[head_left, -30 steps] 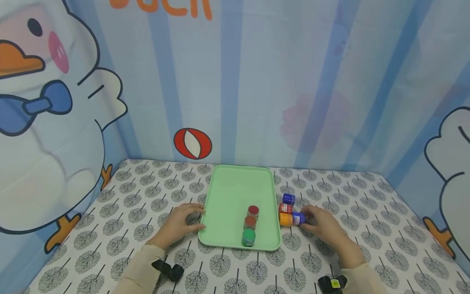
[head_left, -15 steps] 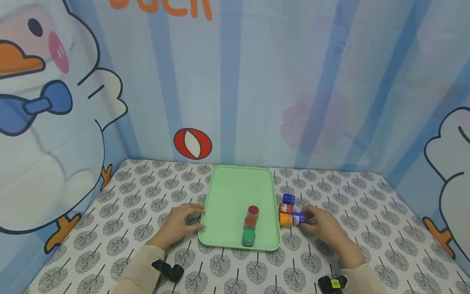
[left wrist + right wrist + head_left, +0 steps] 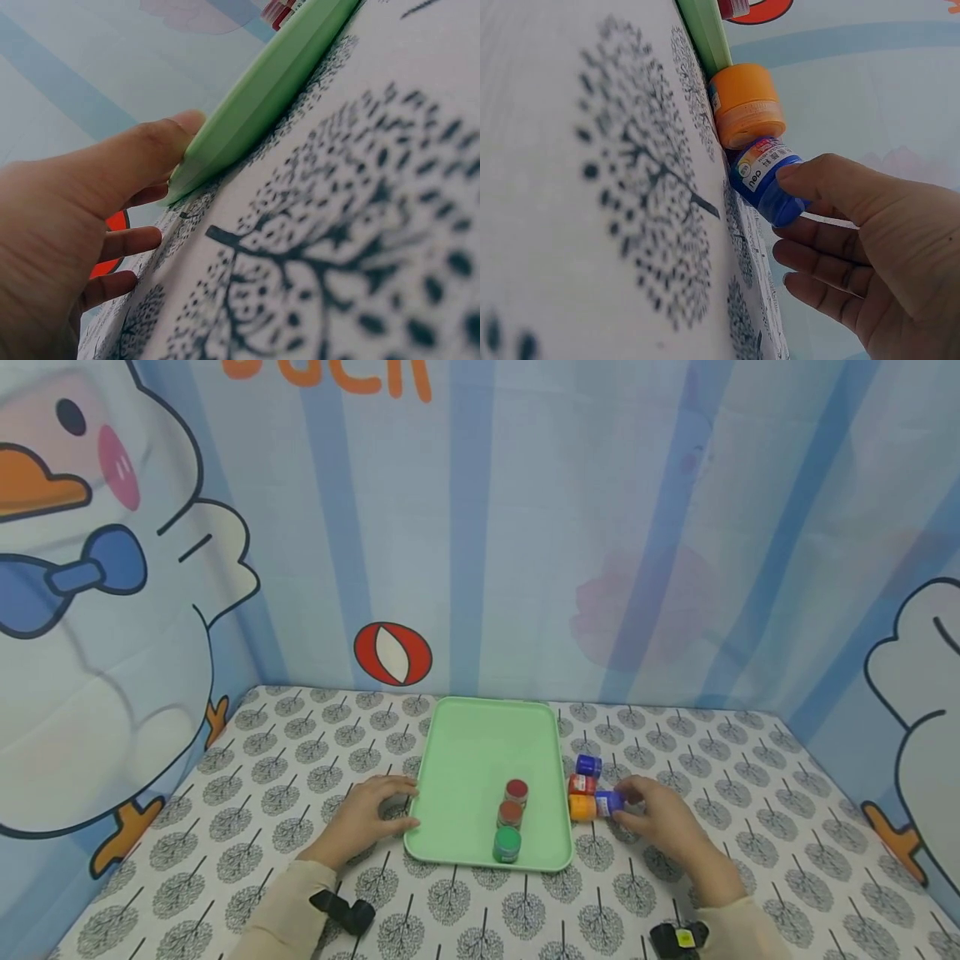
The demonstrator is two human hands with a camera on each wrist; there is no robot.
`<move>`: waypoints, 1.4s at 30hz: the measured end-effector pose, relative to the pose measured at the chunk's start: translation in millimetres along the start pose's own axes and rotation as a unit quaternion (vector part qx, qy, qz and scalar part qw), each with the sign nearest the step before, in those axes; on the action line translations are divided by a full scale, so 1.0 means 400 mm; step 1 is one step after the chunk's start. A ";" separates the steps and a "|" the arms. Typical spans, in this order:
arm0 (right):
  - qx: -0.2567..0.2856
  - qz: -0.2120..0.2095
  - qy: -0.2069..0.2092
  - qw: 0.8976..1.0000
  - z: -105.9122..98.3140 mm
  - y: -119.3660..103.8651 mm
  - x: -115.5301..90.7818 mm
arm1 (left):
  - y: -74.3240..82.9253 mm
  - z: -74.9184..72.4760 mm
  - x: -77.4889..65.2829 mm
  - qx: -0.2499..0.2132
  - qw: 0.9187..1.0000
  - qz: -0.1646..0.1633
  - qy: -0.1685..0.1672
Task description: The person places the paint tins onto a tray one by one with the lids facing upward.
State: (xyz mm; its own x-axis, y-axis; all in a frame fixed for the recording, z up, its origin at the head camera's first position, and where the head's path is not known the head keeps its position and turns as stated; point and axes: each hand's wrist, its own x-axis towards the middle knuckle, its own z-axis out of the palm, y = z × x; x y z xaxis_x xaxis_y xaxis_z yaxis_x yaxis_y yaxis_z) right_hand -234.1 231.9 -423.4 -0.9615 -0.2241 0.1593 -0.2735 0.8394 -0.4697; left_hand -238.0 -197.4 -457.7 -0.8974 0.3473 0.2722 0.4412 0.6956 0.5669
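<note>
My right hand [image 3: 662, 820] pinches a blue paint jar [image 3: 769, 176] with a white label, thumb on the label side and index finger behind. The jar lies on its side, its other end against an orange paint jar [image 3: 582, 807]. A red paint jar [image 3: 582, 785] and a second blue jar [image 3: 588, 766] lie just beyond, beside the light green tray [image 3: 480, 735]. My left hand [image 3: 363, 814] touches the tray's left rim with thumb and index finger spread apart; its other fingers hang loosely in the left wrist view.
Inside the tray, a dark red-lidded jar [image 3: 516, 792], a brownish-red one [image 3: 510, 814] and a green-lidded one [image 3: 507, 844] stand upright in a row near the right side. A tree-print cloth [image 3: 300, 793] covers the table. Behind it hangs a striped duck curtain [image 3: 525, 527].
</note>
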 end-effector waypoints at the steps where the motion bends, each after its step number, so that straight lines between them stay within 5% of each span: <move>1: 0.001 0.000 0.002 1.000 0.000 0.000 0.000 | 0.000 0.000 0.000 0.002 1.000 0.001 0.000; 23: -0.007 0.002 0.036 0.999 0.000 -0.001 -0.002 | -0.005 0.003 -0.001 0.005 1.000 -0.002 -0.003; 42: -0.044 -0.036 0.083 0.995 -0.014 -0.034 -0.001 | -0.002 0.001 -0.001 0.000 1.000 -0.003 -0.002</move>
State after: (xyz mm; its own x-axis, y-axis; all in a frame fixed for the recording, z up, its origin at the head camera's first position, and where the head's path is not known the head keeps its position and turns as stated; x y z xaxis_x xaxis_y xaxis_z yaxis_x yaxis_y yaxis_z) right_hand -230.0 223.3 -412.2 -0.9196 -0.2070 0.3339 -0.3313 0.8654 -0.3759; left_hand -237.8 -197.9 -458.7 -0.8999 0.3454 0.2663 0.4360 0.6979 0.5682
